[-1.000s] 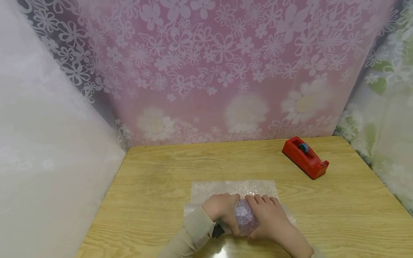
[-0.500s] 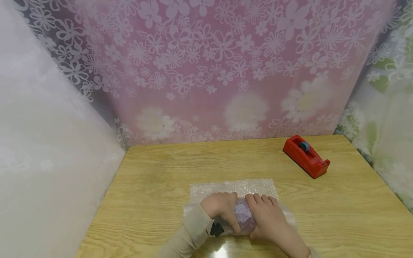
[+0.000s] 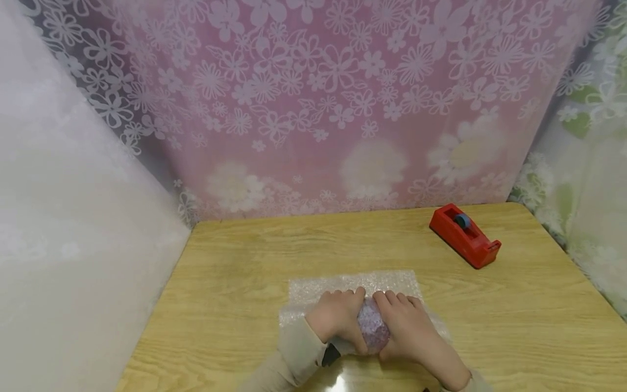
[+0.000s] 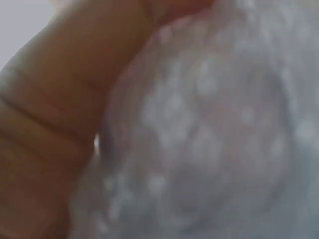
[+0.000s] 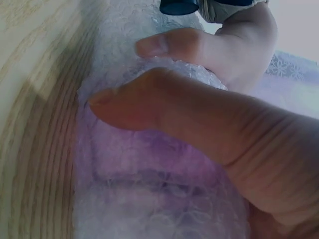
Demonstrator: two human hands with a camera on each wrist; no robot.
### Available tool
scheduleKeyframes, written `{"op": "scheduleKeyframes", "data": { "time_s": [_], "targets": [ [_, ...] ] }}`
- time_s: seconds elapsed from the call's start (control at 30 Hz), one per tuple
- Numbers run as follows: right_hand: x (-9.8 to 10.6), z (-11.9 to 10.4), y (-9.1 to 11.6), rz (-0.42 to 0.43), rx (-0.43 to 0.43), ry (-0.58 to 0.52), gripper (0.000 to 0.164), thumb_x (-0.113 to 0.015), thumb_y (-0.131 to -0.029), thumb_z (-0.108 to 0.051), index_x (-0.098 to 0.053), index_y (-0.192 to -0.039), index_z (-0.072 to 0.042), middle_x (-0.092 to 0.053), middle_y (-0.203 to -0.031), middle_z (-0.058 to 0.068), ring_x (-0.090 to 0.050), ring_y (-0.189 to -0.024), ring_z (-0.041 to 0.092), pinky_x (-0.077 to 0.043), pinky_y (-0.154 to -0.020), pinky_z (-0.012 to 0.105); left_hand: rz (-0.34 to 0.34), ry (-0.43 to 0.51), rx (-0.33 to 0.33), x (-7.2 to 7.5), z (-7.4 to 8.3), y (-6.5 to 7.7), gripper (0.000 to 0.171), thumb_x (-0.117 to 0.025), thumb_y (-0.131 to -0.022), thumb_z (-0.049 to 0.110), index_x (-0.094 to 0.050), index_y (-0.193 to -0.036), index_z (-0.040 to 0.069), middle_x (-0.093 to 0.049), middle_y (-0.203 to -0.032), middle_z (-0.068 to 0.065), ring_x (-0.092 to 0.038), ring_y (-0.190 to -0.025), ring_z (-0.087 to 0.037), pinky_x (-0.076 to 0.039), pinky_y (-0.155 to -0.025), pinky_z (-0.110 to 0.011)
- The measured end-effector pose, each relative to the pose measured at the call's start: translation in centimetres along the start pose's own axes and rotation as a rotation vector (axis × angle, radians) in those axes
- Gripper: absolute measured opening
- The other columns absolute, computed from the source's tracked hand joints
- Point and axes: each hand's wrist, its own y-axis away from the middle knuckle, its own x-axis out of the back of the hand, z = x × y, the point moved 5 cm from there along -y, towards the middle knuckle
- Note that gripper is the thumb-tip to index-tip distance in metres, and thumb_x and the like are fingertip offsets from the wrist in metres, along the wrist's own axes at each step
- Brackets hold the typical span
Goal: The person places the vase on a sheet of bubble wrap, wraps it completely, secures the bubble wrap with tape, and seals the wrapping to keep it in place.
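we see left hand (image 3: 337, 317), right hand (image 3: 407, 326), both still grasping the purplish wrapped bundle (image 3: 373, 326), left fingers (image 3: 360, 293) slightly farther forward

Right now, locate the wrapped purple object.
In the head view, the wrapped purple object is low, just right of centre, held between the left hand and right hand, nearer than the red tape dispenser.

We're getting soft, fairly even light in the head view, with a glare spot on the counter (image 3: 225, 272) down low. Left wrist view's mush: bubble wrap (image 4: 209, 139) totally out of focus, fingers (image 4: 60, 99) dim. Right wrist view blows out white top right.
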Motion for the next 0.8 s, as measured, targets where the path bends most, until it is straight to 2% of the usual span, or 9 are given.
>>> {"op": "scheduleKeyframes", "data": {
  "time_s": [0.1,0.27,0.4,0.67,0.8],
  "targets": [
    [0.1,0.0,-0.2,-0.002,0.0,-0.004,0.089,-0.09,-0.037,-0.033,-0.056,-0.114,-0.008,-0.061,-0.103,0.009,-0.059,-0.093,0.031,-0.045,-0.085,0.057,0.046,-0.057,-0.001,0.0,0.2,0.3,0.098,-0.092,-0.049,0.057,-0.053,-0.13,0.018,-0.066,-0.111,0.0,-0.064,-0.098,-0.023,-0.049,-0.085,-0.04],
    [0.3,0.0,-0.5,-0.04,-0.001,-0.028,0.088,-0.091,-0.038,-0.033,-0.056,-0.115,-0.009,-0.061,-0.105,0.009,-0.059,-0.095,0.032,-0.045,-0.085,0.059,0.107,-0.102,0.015,0.1,0.6,0.7,0.095,-0.094,-0.045,0.056,-0.055,-0.122,0.017,-0.065,-0.106,0.0,-0.062,-0.094,-0.022,-0.049,-0.082,-0.04],
    [0.2,0.1,-0.8,-0.072,0.001,-0.048,0.085,-0.091,-0.038,-0.034,-0.055,-0.113,-0.012,-0.06,-0.102,0.005,-0.058,-0.093,0.03,-0.046,-0.083,0.059,0.141,-0.138,0.029,0.2,0.8,1.0,0.097,-0.094,-0.044,0.057,-0.055,-0.123,0.016,-0.065,-0.108,-0.001,-0.062,-0.095,-0.023,-0.049,-0.083,-0.041],
    [0.1,0.6,-1.2,-0.124,0.006,-0.114,0.085,-0.092,-0.038,-0.032,-0.055,-0.113,-0.012,-0.058,-0.099,0.001,-0.057,-0.091,0.026,-0.046,-0.08,0.059,0.154,-0.072,0.008,-0.1,0.6,0.8,0.09,-0.096,-0.044,0.051,-0.055,-0.115,0.015,-0.067,-0.094,-0.003,-0.065,-0.084,-0.021,-0.05,-0.079,-0.038],
    [0.1,0.8,-1.5,-0.143,0.024,-0.144,0.086,-0.092,-0.038,-0.032,-0.055,-0.113,-0.012,-0.057,-0.097,-0.001,-0.056,-0.088,0.023,-0.046,-0.078,0.058,0.153,-0.046,0.008,-0.1,0.5,0.6,0.1,-0.096,-0.042,0.05,-0.052,-0.124,0.014,-0.069,-0.095,-0.003,-0.066,-0.084,-0.022,-0.05,-0.079,-0.038]
  ]
}}
